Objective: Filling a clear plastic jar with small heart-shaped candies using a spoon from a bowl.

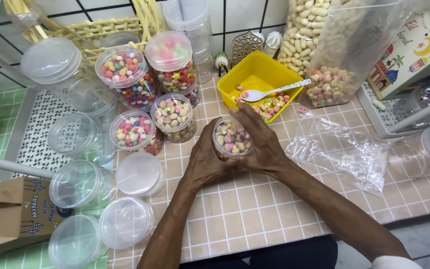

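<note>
Both our hands meet on one small clear jar of iced biscuits, which stands upright near the middle of the tiled bench, its open mouth facing up at us. From the left, our left hand wraps the jar's left wall, fingers curled and pressed against the plastic. The jar sits directly between the two palms, so neither hand is nearer; its long axis runs vertical, straight up from the bench top. On the right, our right hand cups the far and right side, fingers bent round the rim and closed on it, thumb toward us. Just beyond the jar, toward the back edge of the bench, the yellow tub holds more biscuits and a white spoon. Farther right, a crumpled clear bag lies flat on the tiles.
</note>
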